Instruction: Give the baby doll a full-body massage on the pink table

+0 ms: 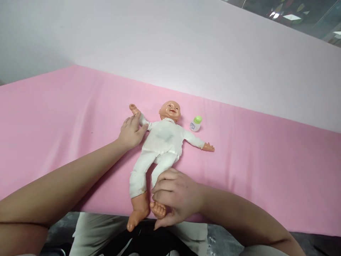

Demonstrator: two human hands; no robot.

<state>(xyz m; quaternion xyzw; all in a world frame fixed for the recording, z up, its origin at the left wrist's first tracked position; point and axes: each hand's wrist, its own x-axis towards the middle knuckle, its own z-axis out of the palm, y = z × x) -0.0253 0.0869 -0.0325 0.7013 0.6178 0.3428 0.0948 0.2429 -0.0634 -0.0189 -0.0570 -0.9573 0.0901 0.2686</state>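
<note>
A baby doll (166, 138) with a soft white cloth body and hard plastic head, hands and feet lies on its back on a pink-covered table (255, 170). Its head points away from me. My left hand (131, 131) is closed around the doll's arm on the left, fingers above and thumb below. Over the doll's lower leg on the right, the fingers of my right hand (176, 193) are wrapped, with the toes showing beside my thumb. The other foot (138, 211) hangs by the table's front edge.
A small white bottle (195, 125) with a green cap is on the pink cover, right of the doll's head. Behind the table rises a white wall (170, 46), with dark glass (298, 17) at the upper right. My lap (93, 234) is below the front edge.
</note>
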